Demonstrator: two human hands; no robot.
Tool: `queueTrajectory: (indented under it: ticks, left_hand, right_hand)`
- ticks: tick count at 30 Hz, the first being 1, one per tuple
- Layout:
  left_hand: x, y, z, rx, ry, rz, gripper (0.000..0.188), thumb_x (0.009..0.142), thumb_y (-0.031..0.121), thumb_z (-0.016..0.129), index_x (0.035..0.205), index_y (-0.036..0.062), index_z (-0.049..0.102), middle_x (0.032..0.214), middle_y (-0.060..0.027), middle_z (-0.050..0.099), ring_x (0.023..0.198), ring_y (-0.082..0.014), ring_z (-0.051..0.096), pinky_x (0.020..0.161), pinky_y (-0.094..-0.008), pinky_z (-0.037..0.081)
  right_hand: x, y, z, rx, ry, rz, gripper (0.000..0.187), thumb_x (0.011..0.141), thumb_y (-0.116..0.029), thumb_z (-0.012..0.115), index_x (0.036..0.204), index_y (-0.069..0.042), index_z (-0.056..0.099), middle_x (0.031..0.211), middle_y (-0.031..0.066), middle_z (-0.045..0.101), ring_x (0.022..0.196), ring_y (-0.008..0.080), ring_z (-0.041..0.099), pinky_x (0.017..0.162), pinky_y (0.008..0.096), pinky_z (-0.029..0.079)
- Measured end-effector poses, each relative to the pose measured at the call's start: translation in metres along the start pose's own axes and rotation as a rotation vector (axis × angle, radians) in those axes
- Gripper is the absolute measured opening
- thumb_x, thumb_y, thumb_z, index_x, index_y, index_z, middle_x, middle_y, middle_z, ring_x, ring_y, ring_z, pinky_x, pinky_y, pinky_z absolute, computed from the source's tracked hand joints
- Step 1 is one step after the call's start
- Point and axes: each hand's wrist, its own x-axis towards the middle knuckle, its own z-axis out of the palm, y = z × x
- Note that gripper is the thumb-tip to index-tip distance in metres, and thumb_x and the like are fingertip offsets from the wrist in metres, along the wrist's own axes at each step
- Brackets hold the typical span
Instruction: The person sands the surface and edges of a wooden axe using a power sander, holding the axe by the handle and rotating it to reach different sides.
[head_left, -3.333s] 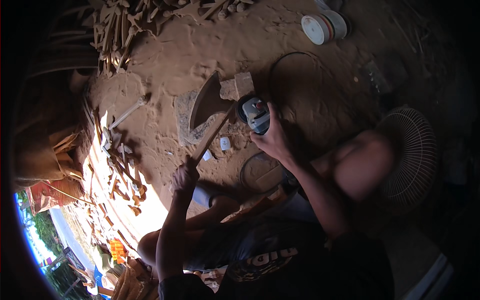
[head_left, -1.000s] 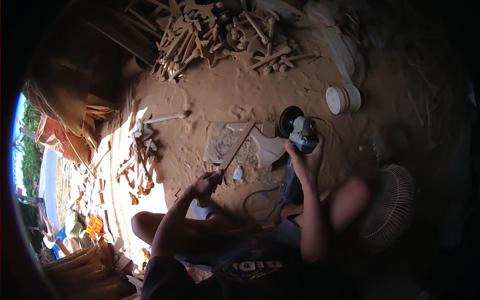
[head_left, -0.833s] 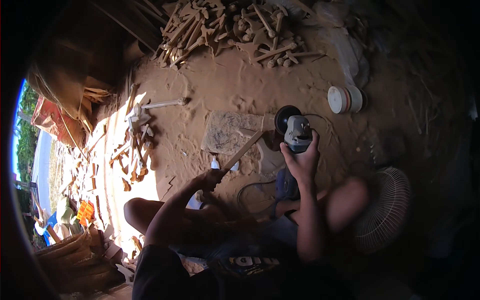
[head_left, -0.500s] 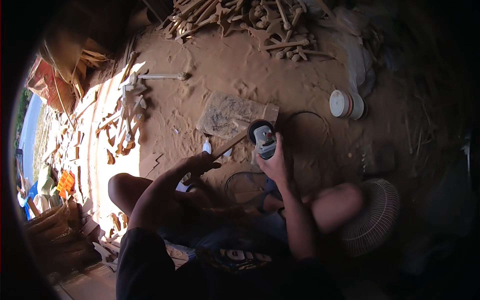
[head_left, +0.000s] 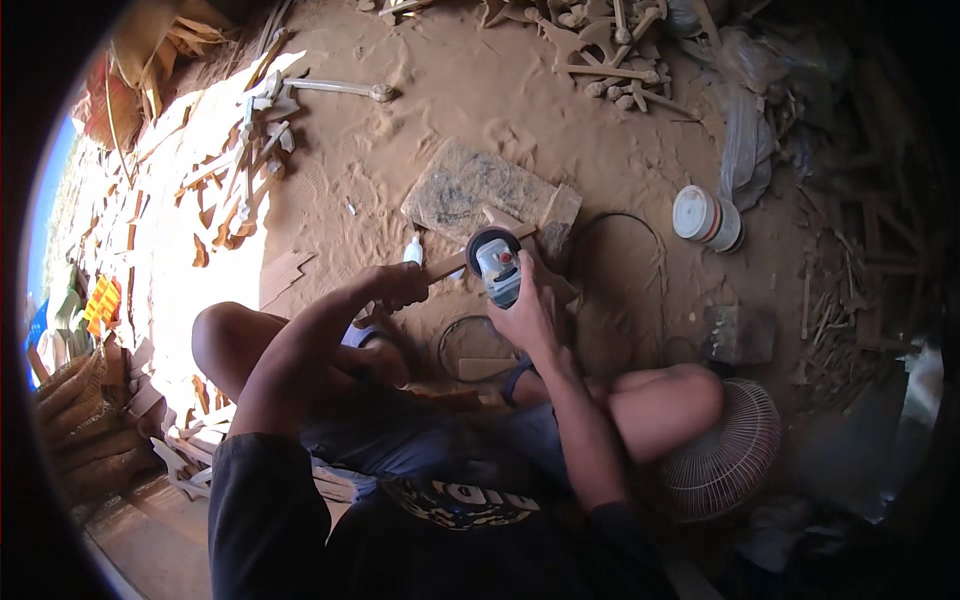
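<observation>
Person, near-black tee, dk blue-grey shorts; L hand & R hand bare.
Tee looks loose: L sleeve wide, plain, ends abt elbow; R sleeve same dk colour, mostly in shadow. Chest print = pale block letters w/ roundish, yellowish mottled patch, curved lower edge. Shorts creased, end above knees; forearms & knees uncovered. Lt blue-grey footwear at one foot, partly hidden, type unclear. Dk blue strap-like bit near other ankle, too dim to ID.
</observation>
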Motion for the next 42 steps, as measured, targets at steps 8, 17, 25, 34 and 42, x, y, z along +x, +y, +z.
queueTrajectory:
  ticks: [8, 17, 25, 34, 42]
  left_hand:
    - [-0.020, 0.013, -0.006, 0.009, -0.024, -0.075, 0.040, 0.094, 0.019, 0.046, 0.126, 0.0004, 0.062, 0.083, -0.0132, 0.068, 0.067, -0.0260, 0.072, 0.057, -0.0392, 0.063]
    - [-0.048, 0.045, -0.017, 0.009, 0.009, -0.153, 0.046, 0.095, 0.021, 0.048, 0.136, 0.0045, 0.063, 0.083, -0.0128, 0.069, 0.067, -0.0241, 0.072, 0.058, -0.0379, 0.063]
    - [-0.053, 0.051, -0.020, -0.016, 0.011, -0.160, 0.049, 0.089, 0.022, 0.054, 0.132, 0.0013, 0.066, 0.100, -0.0163, 0.077, 0.089, -0.0280, 0.078, 0.072, -0.0397, 0.063]
    - [-0.040, 0.040, -0.017, -0.031, 0.014, -0.142, 0.049, 0.094, 0.019, 0.049, 0.140, 0.0089, 0.063, 0.083, -0.0114, 0.068, 0.067, -0.0218, 0.070, 0.058, -0.0373, 0.061]
    - [-0.043, 0.048, -0.018, -0.039, 0.014, -0.140, 0.049, 0.094, 0.017, 0.050, 0.140, 0.0088, 0.064, 0.081, -0.0114, 0.069, 0.068, -0.0217, 0.071, 0.058, -0.0376, 0.062]
  right_hand:
    - [0.005, -0.018, 0.000, -0.186, -0.092, 0.163, 0.091, 0.081, -0.026, 0.081, 0.158, -0.007, 0.036, 0.106, 0.0348, 0.072, 0.096, 0.0544, 0.069, 0.082, 0.0627, 0.055]
    - [0.026, 0.006, -0.004, -0.240, 0.116, 0.033, 0.087, 0.079, -0.026, 0.083, 0.152, -0.003, 0.042, 0.096, 0.0319, 0.073, 0.088, 0.0506, 0.072, 0.077, 0.0587, 0.056]
    - [0.040, 0.013, -0.013, -0.306, 0.090, 0.120, 0.088, 0.079, -0.027, 0.083, 0.152, -0.001, 0.042, 0.098, 0.0340, 0.073, 0.091, 0.0504, 0.072, 0.078, 0.0575, 0.057]
    - [0.056, 0.030, -0.019, -0.325, 0.131, 0.149, 0.091, 0.079, -0.029, 0.082, 0.153, 0.003, 0.040, 0.100, 0.0342, 0.073, 0.093, 0.0506, 0.072, 0.081, 0.0579, 0.057]
    - [0.067, 0.041, -0.026, -0.320, 0.151, 0.171, 0.091, 0.080, -0.031, 0.082, 0.154, 0.002, 0.039, 0.104, 0.0356, 0.072, 0.097, 0.0512, 0.071, 0.084, 0.0579, 0.056]
